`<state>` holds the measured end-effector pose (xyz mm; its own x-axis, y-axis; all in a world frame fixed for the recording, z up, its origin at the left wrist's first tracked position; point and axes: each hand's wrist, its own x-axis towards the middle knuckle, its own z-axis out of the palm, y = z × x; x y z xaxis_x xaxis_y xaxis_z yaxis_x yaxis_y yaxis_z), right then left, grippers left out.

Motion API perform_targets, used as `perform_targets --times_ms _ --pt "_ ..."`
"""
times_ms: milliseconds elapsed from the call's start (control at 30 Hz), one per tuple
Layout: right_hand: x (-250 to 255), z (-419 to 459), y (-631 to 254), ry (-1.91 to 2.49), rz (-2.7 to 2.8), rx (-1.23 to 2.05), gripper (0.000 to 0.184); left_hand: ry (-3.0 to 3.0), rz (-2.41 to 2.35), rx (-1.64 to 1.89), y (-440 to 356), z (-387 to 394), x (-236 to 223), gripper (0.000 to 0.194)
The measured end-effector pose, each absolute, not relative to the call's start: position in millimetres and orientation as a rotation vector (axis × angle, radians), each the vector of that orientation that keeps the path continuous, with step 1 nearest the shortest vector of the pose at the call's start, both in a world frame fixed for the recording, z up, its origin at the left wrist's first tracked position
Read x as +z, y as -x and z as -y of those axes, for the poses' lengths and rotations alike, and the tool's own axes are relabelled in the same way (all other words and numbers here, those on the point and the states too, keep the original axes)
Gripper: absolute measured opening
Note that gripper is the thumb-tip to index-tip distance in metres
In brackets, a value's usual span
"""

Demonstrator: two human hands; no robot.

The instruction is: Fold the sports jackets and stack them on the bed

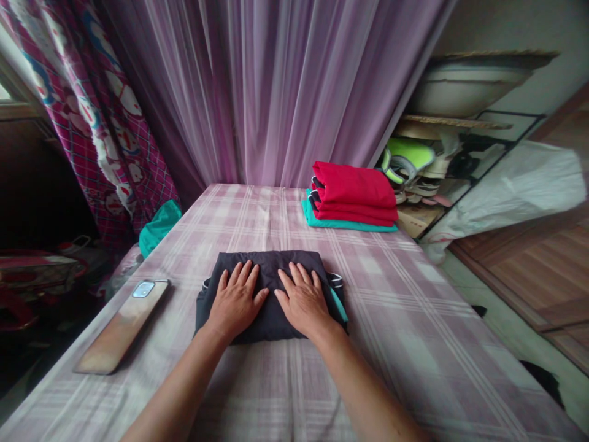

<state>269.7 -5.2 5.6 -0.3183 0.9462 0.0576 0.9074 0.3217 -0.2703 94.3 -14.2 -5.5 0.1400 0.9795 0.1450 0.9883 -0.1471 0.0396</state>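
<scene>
A dark folded garment [271,273] lies in front of me on the table, with white-edged cord or trim at its sides and a strip of teal showing at its right edge. Flat on its left half rests my left hand [237,301], fingers spread. My right hand [304,298] lies likewise on the right half, palm down. Neither hand grips the cloth. Farther back, to the right, stands a stack of folded red garments [356,190] on a teal folded garment [352,224].
A phone [122,331] lies face down at the left on the checked tablecloth [405,344]. Purple curtains [276,92] hang behind the table. To the right are a rack [488,178] with shoes and a white plastic bag [519,190]. Teal cloth [159,227] is beside the left edge.
</scene>
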Motion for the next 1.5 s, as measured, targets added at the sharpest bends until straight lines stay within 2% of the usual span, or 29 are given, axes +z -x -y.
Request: perform_targets --times_ms 333,600,767,1000,1200,1300,1400,1500 --pt "12 10 -272 1.708 2.417 0.422 0.054 2.355 2.001 -0.167 -94 13 -5 0.057" --pt "23 14 -276 1.704 2.515 0.563 0.059 2.462 1.990 -0.083 -86 16 -2 0.062" --pt "19 11 -274 1.724 2.467 0.480 0.058 2.411 2.024 -0.107 -88 16 0 0.062" --pt "25 14 -277 1.727 2.537 0.524 0.059 2.470 2.025 0.006 -89 18 8 0.062" --pt "20 10 -280 1.674 2.524 0.444 0.057 2.482 2.034 -0.156 -84 13 1 0.062" --pt "28 8 -292 1.618 2.537 0.456 0.055 2.618 2.023 -0.267 -66 7 4 0.055" --pt "36 0 -313 1.746 2.403 0.338 0.052 2.563 2.094 -0.408 -39 3 15 0.052" --pt "37 -12 -338 2.029 2.213 0.249 0.052 2.241 2.336 -0.278 -13 3 22 0.056"
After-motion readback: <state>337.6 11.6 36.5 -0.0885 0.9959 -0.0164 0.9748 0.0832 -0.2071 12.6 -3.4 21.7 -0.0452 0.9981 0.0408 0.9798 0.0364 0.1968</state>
